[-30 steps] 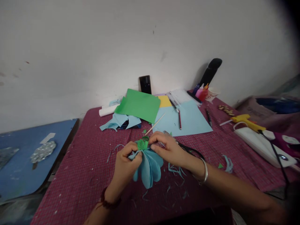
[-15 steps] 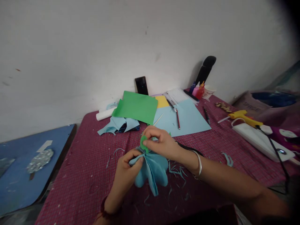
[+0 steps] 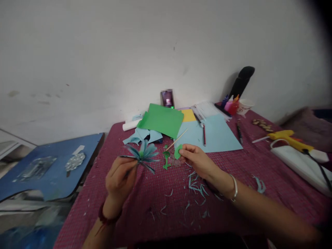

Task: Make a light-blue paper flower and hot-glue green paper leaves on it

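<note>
My left hand (image 3: pixel 121 178) is closed on a blue paper flower (image 3: pixel 145 155), pinched at its base with the petals spread out and a green centre showing. A small green paper piece (image 3: pixel 178 151) is pinched between the thumb and fingers of my right hand (image 3: pixel 197 159), apart from the flower. Between the hands, green paper scraps (image 3: pixel 166 160) lie on the red checked tablecloth (image 3: pixel 145 207), with a thin wooden stick (image 3: pixel 178 138) just behind them. Blue paper shavings (image 3: pixel 196 183) are strewn below my right hand.
Green sheets (image 3: pixel 162 120) and a light blue sheet (image 3: pixel 220 135) with a pencil (image 3: pixel 204 135) lie at the back. On the right are a yellow glue gun (image 3: pixel 282 136), a white box (image 3: pixel 298 162), small bottles (image 3: pixel 233 106) and a paper cup (image 3: pixel 245 106). A blue table (image 3: pixel 54 180) stands left.
My hands have moved apart. The flower has gone left and been turned so its green centre faces up; the green piece has come away to the right. The view has shifted left.
</note>
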### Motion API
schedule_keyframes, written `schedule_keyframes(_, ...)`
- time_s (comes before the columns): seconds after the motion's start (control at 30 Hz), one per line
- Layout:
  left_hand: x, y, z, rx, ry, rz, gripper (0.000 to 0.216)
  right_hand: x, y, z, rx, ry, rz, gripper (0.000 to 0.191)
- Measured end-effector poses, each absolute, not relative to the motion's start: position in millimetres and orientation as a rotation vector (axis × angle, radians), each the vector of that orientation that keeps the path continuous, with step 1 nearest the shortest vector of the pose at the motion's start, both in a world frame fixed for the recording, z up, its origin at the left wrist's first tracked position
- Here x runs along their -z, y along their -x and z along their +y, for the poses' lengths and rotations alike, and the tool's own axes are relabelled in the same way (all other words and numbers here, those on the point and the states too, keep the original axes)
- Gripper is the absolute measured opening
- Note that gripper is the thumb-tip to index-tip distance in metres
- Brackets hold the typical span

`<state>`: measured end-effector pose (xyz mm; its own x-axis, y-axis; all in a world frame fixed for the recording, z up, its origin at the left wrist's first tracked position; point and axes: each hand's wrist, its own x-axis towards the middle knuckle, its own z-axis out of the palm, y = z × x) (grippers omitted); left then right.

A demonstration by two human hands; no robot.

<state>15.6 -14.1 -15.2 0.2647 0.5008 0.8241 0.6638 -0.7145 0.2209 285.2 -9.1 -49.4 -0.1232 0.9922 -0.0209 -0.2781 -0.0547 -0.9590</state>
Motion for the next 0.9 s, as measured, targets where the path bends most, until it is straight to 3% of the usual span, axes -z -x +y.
schedule_keyframes(0.23,25.0,-26.9,-15.5,1.281,2.386,-1.003,0.01,51.7,-297.3,-21.7,-1.401,0.957,-1.091,0.022)
schedule_keyframes(0.43,11.6,18.3,4.1,0.915,2.396,-0.963,0.01,62.8,-300.3,-21.2,-1.418,0.944,-1.024,0.023)
schedule_keyframes(0.53,3.7,43.1,21.9,0.667,2.409,-0.983,0.024,69.0,-299.3,-19.8,-1.408,0.945,-1.019,0.024)
schedule_keyframes(0.7,6.8,55.7,57.7,0.403,2.505,-1.233,0.028,75.9,-300.2,-19.3,-1.414,0.962,-1.006,0.028)
schedule_keyframes(0.83,20.6,12.6,51.5,0.578,2.533,-1.371,0.027,79.3,-301.6,-19.2,-1.43,0.974,-0.956,0.029)
schedule_keyframes(0.9,29.2,-30.1,31.5,0.957,2.597,-1.402,0.024,80.5,-301.3,-19.6,-1.431,0.98,-0.92,0.029)
